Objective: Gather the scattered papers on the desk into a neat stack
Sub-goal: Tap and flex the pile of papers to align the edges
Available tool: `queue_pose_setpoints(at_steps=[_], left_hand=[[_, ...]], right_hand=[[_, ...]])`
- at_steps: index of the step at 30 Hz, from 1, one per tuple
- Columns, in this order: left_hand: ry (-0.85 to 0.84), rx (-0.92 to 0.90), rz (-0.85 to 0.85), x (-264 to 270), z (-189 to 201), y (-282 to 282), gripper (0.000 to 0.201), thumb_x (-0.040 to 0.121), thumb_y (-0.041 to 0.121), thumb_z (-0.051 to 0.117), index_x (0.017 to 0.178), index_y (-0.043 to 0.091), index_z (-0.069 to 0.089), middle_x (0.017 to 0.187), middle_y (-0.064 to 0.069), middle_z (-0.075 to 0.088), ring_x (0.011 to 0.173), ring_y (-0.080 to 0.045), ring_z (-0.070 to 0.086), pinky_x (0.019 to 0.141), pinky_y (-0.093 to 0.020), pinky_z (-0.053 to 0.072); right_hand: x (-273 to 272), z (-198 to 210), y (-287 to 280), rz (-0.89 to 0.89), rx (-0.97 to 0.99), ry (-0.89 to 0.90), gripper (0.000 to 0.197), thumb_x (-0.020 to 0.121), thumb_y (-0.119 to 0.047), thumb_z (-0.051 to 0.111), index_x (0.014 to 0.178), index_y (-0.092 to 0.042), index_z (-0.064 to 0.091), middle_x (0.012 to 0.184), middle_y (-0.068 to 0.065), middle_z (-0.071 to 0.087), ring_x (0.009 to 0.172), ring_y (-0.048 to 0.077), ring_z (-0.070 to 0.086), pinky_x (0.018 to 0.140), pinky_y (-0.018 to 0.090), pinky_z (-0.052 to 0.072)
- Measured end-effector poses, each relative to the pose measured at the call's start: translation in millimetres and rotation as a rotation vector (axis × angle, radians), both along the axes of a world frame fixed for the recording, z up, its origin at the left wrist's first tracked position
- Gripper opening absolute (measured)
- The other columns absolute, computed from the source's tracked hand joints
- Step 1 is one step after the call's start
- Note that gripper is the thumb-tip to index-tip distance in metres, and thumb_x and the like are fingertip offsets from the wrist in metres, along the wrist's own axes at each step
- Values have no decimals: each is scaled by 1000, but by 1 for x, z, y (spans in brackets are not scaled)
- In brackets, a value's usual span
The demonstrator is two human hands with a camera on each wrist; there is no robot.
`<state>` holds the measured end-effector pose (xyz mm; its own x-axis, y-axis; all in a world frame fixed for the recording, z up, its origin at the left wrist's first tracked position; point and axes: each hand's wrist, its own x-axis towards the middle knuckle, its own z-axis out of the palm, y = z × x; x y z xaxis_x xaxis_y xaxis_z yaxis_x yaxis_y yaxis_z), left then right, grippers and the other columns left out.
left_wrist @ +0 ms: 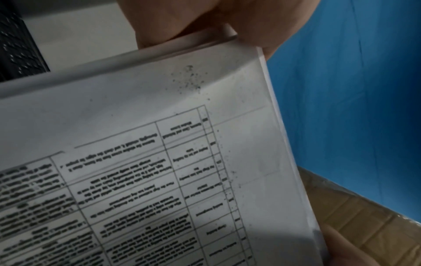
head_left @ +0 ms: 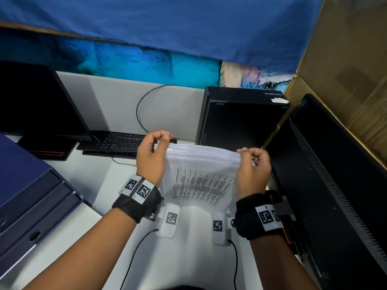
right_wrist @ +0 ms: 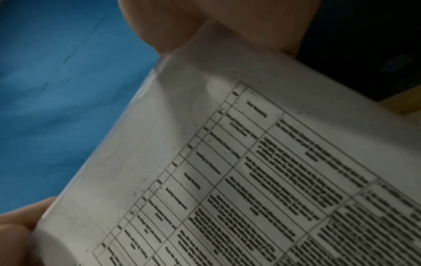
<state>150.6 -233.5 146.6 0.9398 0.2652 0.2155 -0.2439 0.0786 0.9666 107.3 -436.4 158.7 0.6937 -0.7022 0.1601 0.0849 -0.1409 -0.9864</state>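
A stack of white papers (head_left: 201,174) stands nearly upright above the white desk (head_left: 88,181), its front sheet printed with a table of text. My left hand (head_left: 154,152) pinches the stack's upper left corner and my right hand (head_left: 252,164) pinches the upper right corner. The left wrist view shows the printed sheet (left_wrist: 159,162) close up, with my fingers (left_wrist: 193,19) curled over its top edge. Seen from the right wrist, the same sheet (right_wrist: 250,171) fills the frame with fingers (right_wrist: 216,21) on its corner. The stack's lower edge is hidden behind my wrists.
A black keyboard (head_left: 119,143) and a dark monitor (head_left: 37,103) stand at the back left, blue binders (head_left: 31,195) at the left. A black computer tower (head_left: 240,118) is behind the papers, another monitor (head_left: 330,185) at the right, cardboard (head_left: 345,70) beyond.
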Motion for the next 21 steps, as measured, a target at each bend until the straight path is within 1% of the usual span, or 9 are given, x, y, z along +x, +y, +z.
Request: queue_pose_setpoints(at_steps=[2,4,6,9,12,14,16,19,21], left_hand=[[-2,-8,-14,-2,-1,1,13,89,27,60,96,18,67,102,-8,70,98,-15,62,95,-32,47],[-21,26,-91,-7,-1,1,27,84,31,65,106,16,64,108,-7,68,102,-13,61,96,-28,47],[-38,97,-128,-10,-3,0,33,81,23,69,112,14,59,112,-6,67,105,-10,62,95,-25,46],[-27,85,-85,-12,-3,1,27,83,13,59,109,11,59,108,-1,68,101,-6,61,91,-19,42],[-8,30,-76,-12,-1,0,24,87,16,56,109,7,60,111,-9,68,102,-8,63,95,-27,46],[-3,88,-45,-11,-3,-2,19,89,16,55,105,9,63,108,-7,70,104,-11,64,99,-35,46],[14,38,-46,-11,-4,-2,20,88,14,51,103,10,63,107,-7,71,106,-18,64,100,-39,46],[15,-155,-140,-12,-5,1,32,89,31,53,114,11,58,119,-15,67,114,-32,61,102,-44,45],[11,-193,-241,-14,-12,5,61,84,53,60,127,10,50,129,-15,61,116,-26,60,101,-37,47]], right_hand=[[-2,1,1,26,-3,-40,8,89,-17,58,84,-22,62,92,-5,72,93,7,64,84,20,47],[-5,1,1,74,19,-68,4,90,-18,58,91,-18,62,93,-5,71,89,4,65,76,10,45],[-6,-1,0,101,-1,-67,4,89,-19,62,93,-19,61,95,-3,71,86,6,66,72,13,48],[-7,-7,-4,105,-9,-62,6,90,-12,58,92,-15,62,93,-7,71,86,7,65,73,19,51],[-8,-11,-6,124,-12,-78,6,93,-15,57,91,-14,62,84,-12,64,80,4,60,68,14,48],[-9,-13,-6,117,-37,-78,6,92,-15,58,88,-15,63,83,-12,62,77,-2,57,67,8,44],[-9,-13,-5,118,-29,-97,9,93,-12,55,90,-12,63,85,-12,64,78,-6,58,68,7,44],[-12,-14,-5,206,48,-155,19,95,-26,52,106,-13,60,101,-6,71,96,8,65,79,19,51],[-18,-22,-7,294,66,-174,36,91,-32,52,121,-12,54,115,4,67,104,13,64,82,21,51]])
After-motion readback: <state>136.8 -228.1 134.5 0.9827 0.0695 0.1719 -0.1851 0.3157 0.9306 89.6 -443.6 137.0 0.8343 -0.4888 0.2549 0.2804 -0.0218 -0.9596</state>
